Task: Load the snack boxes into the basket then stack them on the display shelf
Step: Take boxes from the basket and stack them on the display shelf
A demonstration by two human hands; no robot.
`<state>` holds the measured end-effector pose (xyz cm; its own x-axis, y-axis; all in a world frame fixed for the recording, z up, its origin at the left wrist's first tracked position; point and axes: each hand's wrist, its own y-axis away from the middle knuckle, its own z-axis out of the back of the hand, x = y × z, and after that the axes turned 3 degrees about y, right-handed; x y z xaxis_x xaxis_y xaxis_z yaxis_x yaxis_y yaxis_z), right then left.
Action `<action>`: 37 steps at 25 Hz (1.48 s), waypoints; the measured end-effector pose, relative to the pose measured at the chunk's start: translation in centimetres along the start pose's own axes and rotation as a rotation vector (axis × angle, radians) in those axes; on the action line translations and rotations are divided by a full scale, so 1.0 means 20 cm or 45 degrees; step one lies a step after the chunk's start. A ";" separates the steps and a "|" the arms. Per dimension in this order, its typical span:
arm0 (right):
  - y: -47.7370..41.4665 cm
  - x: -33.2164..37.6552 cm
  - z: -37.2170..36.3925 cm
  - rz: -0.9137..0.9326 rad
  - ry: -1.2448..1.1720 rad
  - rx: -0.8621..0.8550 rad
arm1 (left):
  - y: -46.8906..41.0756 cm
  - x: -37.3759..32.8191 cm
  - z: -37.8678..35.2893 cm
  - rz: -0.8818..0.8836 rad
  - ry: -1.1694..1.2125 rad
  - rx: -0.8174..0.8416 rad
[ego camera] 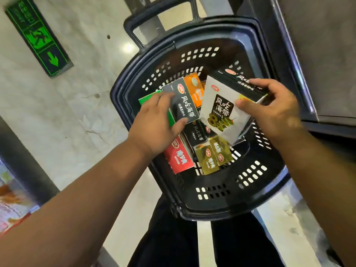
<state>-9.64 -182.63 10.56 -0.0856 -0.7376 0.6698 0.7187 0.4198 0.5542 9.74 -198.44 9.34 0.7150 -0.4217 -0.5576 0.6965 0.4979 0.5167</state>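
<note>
Okay, both hands over the black basket [212,206], which stands on the marble floor [81,116].

- Left hand [156,130]: clamped on a dark grey snack box [182,102], thumb at its lower edge, fingers across the upper end. The box sits on top of the pile inside the basket.
- Right hand [273,110]: grasping a white snack box [219,110], thumb on the printed face, fingers curled over the black top side. The box is tilted, above the other boxes.
- Loose in the basket: red box [179,158], two olive boxes [207,162], orange box [194,87], black box [196,132]. A green box [147,99] is partly hidden under the left hand.
- Green exit sign [38,38] on the floor, well apart from the basket.
</note>
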 end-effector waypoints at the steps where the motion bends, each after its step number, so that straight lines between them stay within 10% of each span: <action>1: 0.04 0.02 0.03 -0.041 -0.054 0.034 | 0.00 -0.02 0.00 0.001 0.050 0.024; 13: 0.26 0.20 0.00 -0.236 -0.356 0.575 | 0.32 -0.12 0.03 0.447 1.025 0.287; 24: 0.36 0.04 -0.43 -0.390 0.071 0.489 | 0.58 0.19 0.13 0.866 0.938 -0.322; 37: 0.39 -0.38 -0.85 -0.200 0.824 0.598 | 0.59 0.42 0.00 0.940 0.969 -0.294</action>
<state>8.29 -182.73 1.31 0.3578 -0.9055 0.2280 0.3546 0.3576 0.8639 23.95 -196.18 10.79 0.6732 0.5814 -0.4570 0.0242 0.6003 0.7994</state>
